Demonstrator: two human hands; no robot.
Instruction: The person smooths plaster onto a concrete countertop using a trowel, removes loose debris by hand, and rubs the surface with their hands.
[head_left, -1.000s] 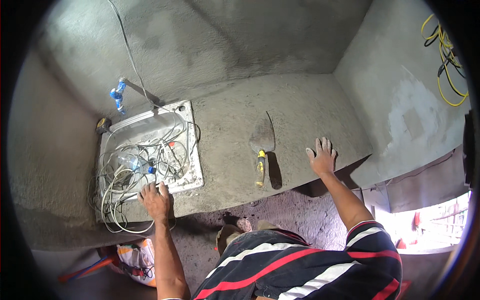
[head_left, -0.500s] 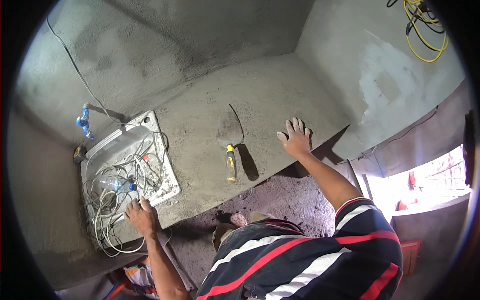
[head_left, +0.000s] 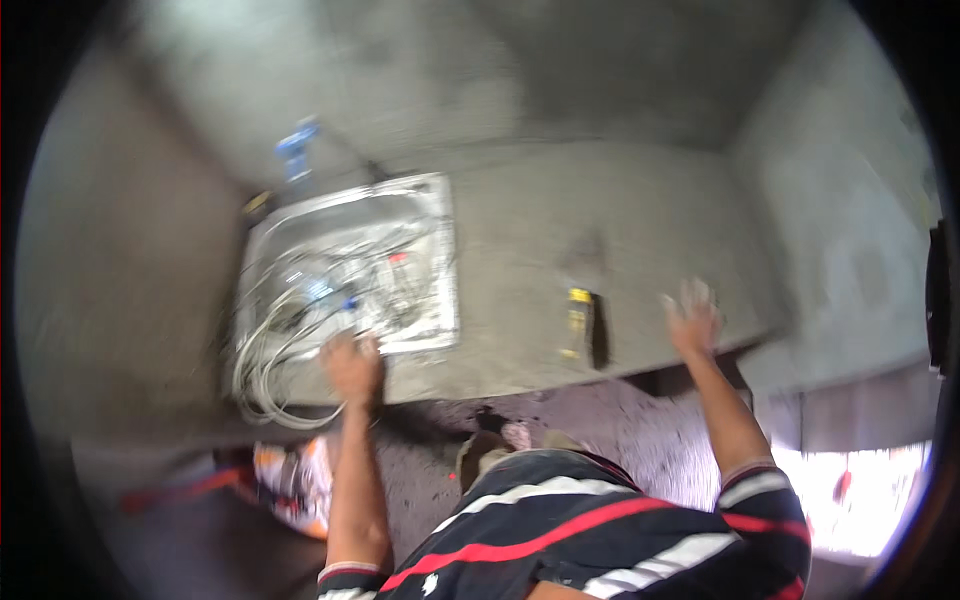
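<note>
My left hand (head_left: 352, 370) rests at the front rim of the metal sink (head_left: 448, 300), beside the loose cables in it. Its fingers are blurred but look apart, and nothing is held. Flat on the grey cement counter (head_left: 510, 240) near its front right lies my right hand (head_left: 694, 322), fingers spread and empty. Between the hands is a trowel (head_left: 577, 318) with a yellow and black handle pointing toward me; its grey blade blends into the cement. Pale looped cables (head_left: 262, 372) fill part of the sink and hang over its front left corner. A clear plastic bottle (head_left: 318, 289) with a blue cap sits among them.
A blue tap (head_left: 296, 150) sticks out of the back wall above the sink. A small yellow and black object (head_left: 258, 205) stands at the sink's back left corner. Below the counter on the left is a white and orange sack (head_left: 295, 480). Bright light enters at the lower right.
The whole view has turned and shifted, so the sink, trowel and hands now appear farther right, and the picture is blurred. Both hands remain at about the same spots on the counter.
</note>
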